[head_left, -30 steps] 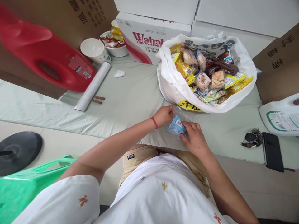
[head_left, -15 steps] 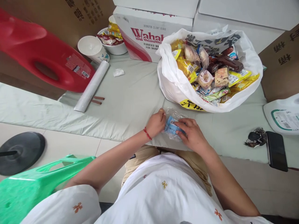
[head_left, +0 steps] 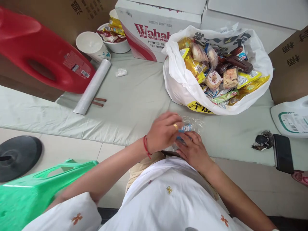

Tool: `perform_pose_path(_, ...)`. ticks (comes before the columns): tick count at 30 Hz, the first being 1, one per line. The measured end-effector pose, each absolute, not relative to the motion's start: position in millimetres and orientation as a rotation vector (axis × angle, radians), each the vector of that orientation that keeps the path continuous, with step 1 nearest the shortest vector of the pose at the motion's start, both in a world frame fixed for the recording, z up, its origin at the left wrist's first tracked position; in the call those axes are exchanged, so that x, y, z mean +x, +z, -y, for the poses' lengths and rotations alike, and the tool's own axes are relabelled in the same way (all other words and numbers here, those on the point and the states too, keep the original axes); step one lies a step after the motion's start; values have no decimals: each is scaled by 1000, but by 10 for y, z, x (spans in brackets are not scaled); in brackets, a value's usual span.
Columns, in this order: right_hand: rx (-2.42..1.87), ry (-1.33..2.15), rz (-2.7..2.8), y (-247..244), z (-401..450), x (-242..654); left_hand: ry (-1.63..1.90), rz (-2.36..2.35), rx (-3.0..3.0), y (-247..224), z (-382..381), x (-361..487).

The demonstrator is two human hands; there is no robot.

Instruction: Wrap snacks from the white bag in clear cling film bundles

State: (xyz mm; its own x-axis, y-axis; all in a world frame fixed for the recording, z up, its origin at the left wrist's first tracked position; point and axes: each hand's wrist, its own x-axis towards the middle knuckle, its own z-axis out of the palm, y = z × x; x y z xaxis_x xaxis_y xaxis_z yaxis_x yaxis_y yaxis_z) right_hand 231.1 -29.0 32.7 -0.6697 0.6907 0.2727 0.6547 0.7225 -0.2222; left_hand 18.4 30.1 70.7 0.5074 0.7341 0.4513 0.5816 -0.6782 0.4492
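A small blue packet [head_left: 185, 128] lies near the front edge of a table [head_left: 134, 106] covered in pale green cloth, partly hidden by two bare hands; clear plastic film [head_left: 197, 123] spreads around it, though whether the packet is inside or on top cannot be told. Taking the packet as the clock's centre, the left hand [head_left: 165, 132] is at nine o'clock, wearing a ring and a red bracelet [head_left: 145, 147]; its fingers are half curled and blurred, so whether they pinch anything is unclear. The right hand [head_left: 193, 149], at five o'clock, lays loosely bent fingers over the packet's near side; I cannot tell if it grips or just presses. At one o'clock a white plastic bag [head_left: 178, 86] gapes open, full of wrapped snacks [head_left: 214, 79]. Between eleven and twelve stands a white carton [head_left: 154, 38] with red lettering. Towards ten are a small white wad [head_left: 121, 72], a bowl [head_left: 117, 47] of packets and a paper cup [head_left: 92, 48]. Between nine and ten, a pale roll [head_left: 92, 86] lies against a large red jug [head_left: 53, 64]. Around three are keys [head_left: 262, 141], a black phone [head_left: 283, 154] and a white jug [head_left: 295, 117].
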Motion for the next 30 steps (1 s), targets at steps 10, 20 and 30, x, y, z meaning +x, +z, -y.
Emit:
perform_pose_path(10,-1067,298,2558,178,637,2453,212,-1057,2446,532,-483,202)
perform_pose_path(20,-1093,762,2263,206,793,2568,422,-1160,2264,418,-208,-302)
perform_pose_path(30,-1777,738,1854,329,589,2267,420,-1180,2250,283,-203,-392)
